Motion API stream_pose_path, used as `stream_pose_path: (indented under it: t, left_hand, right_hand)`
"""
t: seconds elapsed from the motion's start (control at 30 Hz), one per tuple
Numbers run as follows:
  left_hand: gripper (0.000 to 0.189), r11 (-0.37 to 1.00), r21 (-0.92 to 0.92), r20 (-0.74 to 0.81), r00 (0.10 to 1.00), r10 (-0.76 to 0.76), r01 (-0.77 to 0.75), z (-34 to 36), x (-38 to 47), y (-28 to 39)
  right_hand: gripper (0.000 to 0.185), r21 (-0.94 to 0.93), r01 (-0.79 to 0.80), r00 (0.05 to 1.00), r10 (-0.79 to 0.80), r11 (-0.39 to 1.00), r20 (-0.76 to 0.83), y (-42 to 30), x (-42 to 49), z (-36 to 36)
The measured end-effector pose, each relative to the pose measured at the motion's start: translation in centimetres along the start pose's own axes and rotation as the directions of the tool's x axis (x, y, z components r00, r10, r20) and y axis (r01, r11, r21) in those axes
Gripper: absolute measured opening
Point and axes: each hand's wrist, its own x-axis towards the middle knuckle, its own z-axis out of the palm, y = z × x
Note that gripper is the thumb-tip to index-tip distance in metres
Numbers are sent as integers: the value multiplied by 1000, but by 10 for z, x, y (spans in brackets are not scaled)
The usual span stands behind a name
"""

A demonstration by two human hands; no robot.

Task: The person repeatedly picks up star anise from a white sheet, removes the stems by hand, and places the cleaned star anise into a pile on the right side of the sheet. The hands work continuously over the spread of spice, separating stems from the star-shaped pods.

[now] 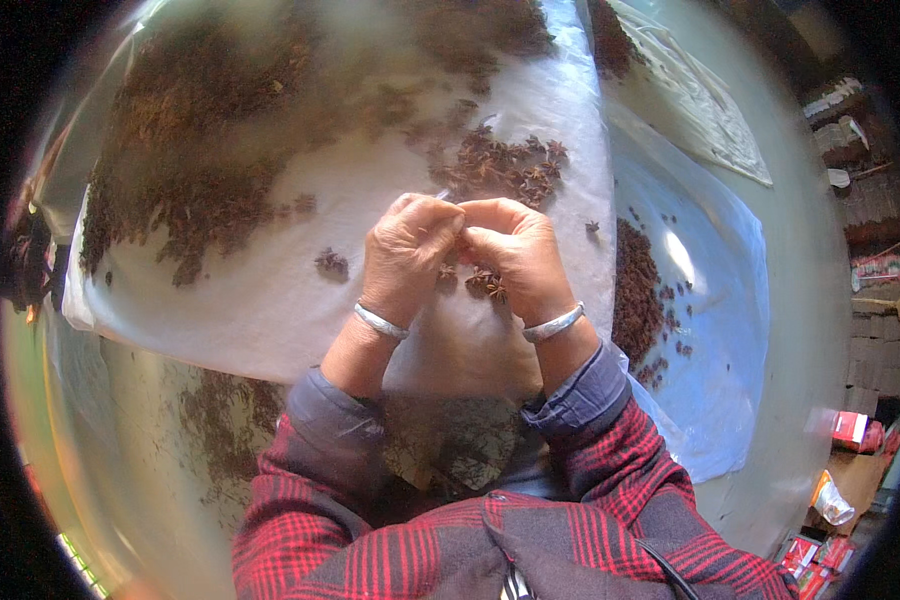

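Note:
My left hand (412, 244) and my right hand (517, 251) meet over a white sheet (270, 322), thumbs and forefingers pinched together at the tips. Whatever may lie between the fingertips is too small or hidden to make out. A small pale, shiny bit (442, 194) shows beside the left fingers; I cannot tell what it is. A few star anise pods (487, 283) lie on the sheet just below my hands, partly covered by the right one. Beyond the fingers is a small pile of star anise (506, 161). A silvery bangle circles each wrist.
A large dark heap of star anise (210, 127) covers the sheet's far left. On the right, another plastic sheet (720, 300) bears a brown heap (634, 292) and scattered pieces. Red packages (857, 431) and a cardboard box (859, 480) stand along the right edge.

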Motion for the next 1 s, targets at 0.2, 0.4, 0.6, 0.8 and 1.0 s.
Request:
stream_pose_path:
  t: [0.2, 0.4, 0.6, 0.8, 1.0]
  left_hand:
    - [10, 990, -9, 52, 989, -142, 143, -6, 3, -2]
    - [11, 919, -148, 168, 925, -341, 365, -7, 3, 6]
    - [3, 937, 212, 67, 960, 270, -278, 5, -3, 8]
    - [5, 993, -100, 341, 940, -29, 67, -14, 2, 31]
    - [17, 994, -61, 975, 208, 79, -92, -27, -24, 46]
  right_hand:
    - [21, -164, 2, 999, -8, 986, -34, -7, -5, 6]
    - [19, -250, 82, 997, -83, 965, 8, -2, -8, -2]
    - [20, -633, 329, 926, -370, 700, 72, 5, -11, -8]
    - [23, -676, 323, 891, -453, 662, -18, 0, -9, -30]
    - [27, -859, 241, 851, -523, 452, -37, -11, -10, -55]
